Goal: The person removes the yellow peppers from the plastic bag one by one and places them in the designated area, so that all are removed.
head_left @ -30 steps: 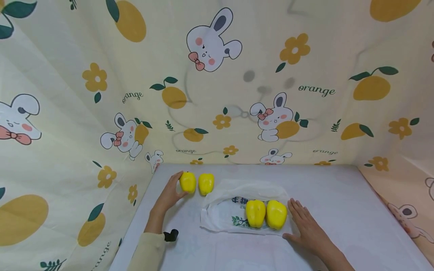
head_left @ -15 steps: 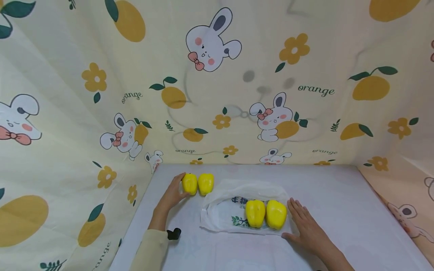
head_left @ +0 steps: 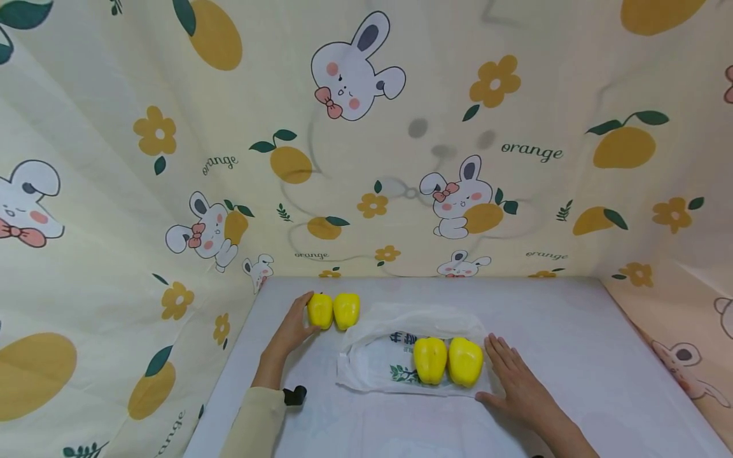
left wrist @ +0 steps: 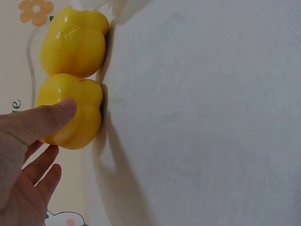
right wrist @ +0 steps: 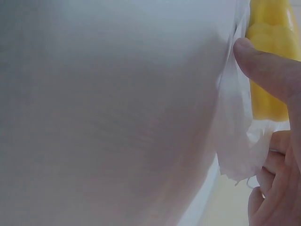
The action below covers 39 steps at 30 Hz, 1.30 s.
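Observation:
My left hand grips a yellow bell pepper at the back left of the table, thumb on one side and fingers on the other. Right against it stands a second yellow bell pepper; the left wrist view shows both in a row. Two more, a ribbed yellow pepper and a rounder yellow pepper, stand side by side on a white plastic bag with dark lettering and a printed green plant. My right hand, fingers straight, rests at the bag's right edge, thumb touching the plastic.
The white table ends at a patterned curtain behind and at both sides. A small black object sits at the left sleeve. The bag's crumpled rim lies close in front of the back peppers.
Over the first half second my left hand moved slightly right, bringing its pepper up against the neighbouring one. Since then it has held still. My right hand and the bag stayed in place.

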### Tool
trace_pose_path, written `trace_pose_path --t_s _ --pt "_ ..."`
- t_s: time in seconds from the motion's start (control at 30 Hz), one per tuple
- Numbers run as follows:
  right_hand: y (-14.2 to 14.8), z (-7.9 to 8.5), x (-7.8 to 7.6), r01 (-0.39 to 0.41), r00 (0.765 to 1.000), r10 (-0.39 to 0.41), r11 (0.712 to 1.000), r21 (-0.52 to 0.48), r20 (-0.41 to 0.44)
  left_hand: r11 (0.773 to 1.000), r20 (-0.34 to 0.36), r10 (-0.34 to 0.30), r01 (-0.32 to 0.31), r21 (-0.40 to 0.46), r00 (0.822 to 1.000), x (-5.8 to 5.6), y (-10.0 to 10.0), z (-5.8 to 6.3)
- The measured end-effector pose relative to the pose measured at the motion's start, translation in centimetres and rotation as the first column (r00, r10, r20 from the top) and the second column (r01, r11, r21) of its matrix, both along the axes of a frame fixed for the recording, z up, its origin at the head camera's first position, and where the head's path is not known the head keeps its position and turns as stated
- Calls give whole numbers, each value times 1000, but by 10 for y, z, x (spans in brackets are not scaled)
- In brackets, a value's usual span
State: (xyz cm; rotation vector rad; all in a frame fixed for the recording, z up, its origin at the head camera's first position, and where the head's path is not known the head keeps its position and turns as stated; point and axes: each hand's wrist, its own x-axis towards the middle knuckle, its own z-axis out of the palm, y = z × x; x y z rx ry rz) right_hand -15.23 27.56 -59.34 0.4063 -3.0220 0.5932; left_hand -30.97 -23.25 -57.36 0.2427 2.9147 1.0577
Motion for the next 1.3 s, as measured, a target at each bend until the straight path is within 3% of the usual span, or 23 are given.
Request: trace_pose_path --t_s 0.33,0.77,1.07,1.3 --pt "0 1 -1 -8 1000 8 1000 3 -2 999 -20 -1 1 -36 1000 2 -2 0" --pt "1 2 -1 -5 1000 6 1000 4 -3 997 -67 -11 6 -77 998 14 11 17" --pt "0 3 -1 -3 1000 3 1000 5 15 997 -71 -21 16 -69 997 30 28 26" --pt "0 2 0 -10 1000 10 1000 3 3 998 -104 -68 68 3 992 49 44 32"
